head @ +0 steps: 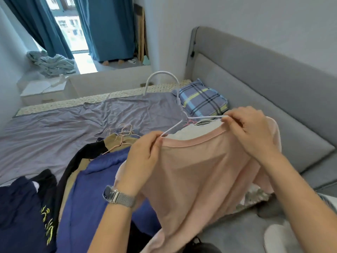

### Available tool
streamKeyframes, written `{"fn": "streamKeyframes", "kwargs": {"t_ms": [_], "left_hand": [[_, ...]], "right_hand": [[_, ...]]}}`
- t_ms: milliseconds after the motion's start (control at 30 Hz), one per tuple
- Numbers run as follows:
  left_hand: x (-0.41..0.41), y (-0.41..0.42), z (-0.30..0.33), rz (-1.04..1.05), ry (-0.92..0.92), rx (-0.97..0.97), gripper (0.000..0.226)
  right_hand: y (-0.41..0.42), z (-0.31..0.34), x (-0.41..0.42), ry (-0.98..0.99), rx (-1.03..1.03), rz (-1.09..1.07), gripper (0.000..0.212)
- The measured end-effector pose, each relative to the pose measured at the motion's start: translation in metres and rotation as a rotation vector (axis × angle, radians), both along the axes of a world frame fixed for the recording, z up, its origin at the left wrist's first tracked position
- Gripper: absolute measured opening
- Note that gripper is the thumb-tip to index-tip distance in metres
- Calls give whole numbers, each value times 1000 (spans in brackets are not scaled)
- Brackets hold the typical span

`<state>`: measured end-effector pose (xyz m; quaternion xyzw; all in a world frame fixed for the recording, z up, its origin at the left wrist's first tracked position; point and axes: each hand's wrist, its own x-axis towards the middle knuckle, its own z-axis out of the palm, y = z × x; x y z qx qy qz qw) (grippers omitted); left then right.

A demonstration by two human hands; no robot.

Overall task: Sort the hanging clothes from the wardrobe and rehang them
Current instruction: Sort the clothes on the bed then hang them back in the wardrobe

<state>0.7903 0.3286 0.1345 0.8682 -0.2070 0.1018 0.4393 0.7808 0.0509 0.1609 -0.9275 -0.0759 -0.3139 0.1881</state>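
- Head view: the left hand [144, 154] is pinching the neckline of a pink garment [197, 176] between thumb and curled fingers, with the left tip of a white hanger [175, 110] sitting right at those fingertips.
- The right hand [249, 132] is pinching the other end of the same neckline, its fingers curled together around the fabric and the right arm of the hanger.
- The pink garment is hanging down below both sets of fingers, stretched between them and draping toward the camera, over the bed.
- The white hanger is rising up and away beyond the fingers, its arms spreading toward each hand and its hook arching above the far edge of the mattress.
- A silver-strapped watch [116, 196] is sitting on the left wrist, below the left fingers.
- To the left of the left fingers, a blue garment [94, 187] is lying on the bed, touching a tan and black garment [85, 156] beside it.
- A cluster of thin pink hangers [122, 132] is lying just beyond the left fingers on top of that pile.
- Farther left and nearer the camera, a dark navy garment [21, 216] with yellow lettering is lying flat.
- A lilac sheet [54, 128] is covering the bed beyond the left fingers.
- A plaid pillow [202, 101] is resting beyond the right fingers, against a grey headboard [273, 84].
- Well beyond both hands, teal curtains [109, 28] are hanging at a window, with a crumpled light blue cloth [52, 64] heaped on a ledge.
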Motion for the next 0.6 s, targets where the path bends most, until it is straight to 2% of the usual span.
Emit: {"fn": "streamKeyframes", "kwargs": {"t_ms": [133,200,333,500,600], "left_hand": [[7,-25,10,-28,-19,-60,16],[14,-28,-2,-43,27,-38,11],[27,-42,-41,-83,145,13,18],[70,-103,-76,5,236,-16,15],[111,-159,-83,78,226,-1,15]], "right_hand": [[-28,18,5,-57,-3,-30,36],[-37,5,10,-61,-5,-2,32],[-59,-42,29,-41,30,42,28],[-126,-79,75,54,51,8,32],[-182,-89,117,123,113,27,33]]}}
